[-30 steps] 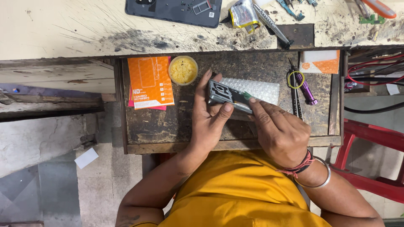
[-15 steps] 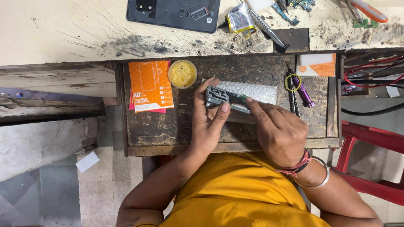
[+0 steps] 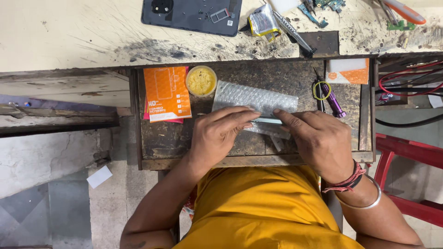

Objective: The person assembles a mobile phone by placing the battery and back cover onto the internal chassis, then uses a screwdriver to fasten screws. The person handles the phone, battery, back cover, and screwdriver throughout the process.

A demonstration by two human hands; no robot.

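Two hands meet over a bubble-wrap sheet in an open wooden drawer at the centre of the frame.

The left hand (image 3: 217,136) and right hand (image 3: 320,140) now lie flat, fingers (image 3: 240,115) pressed together and pinching a thin, pale strip (image 3: 267,121) between their tips, just below the bubble-wrap sheet (image 3: 254,97). A second ago the left hand cradled a small dark part upright there; that part is no longer visible, so the work appears to have passed to the strip. An orange packet (image 3: 167,92) and a yellow tub (image 3: 201,81) sit to the left; a dark phone back (image 3: 189,16) rests on the desk (image 3: 69,37) above.
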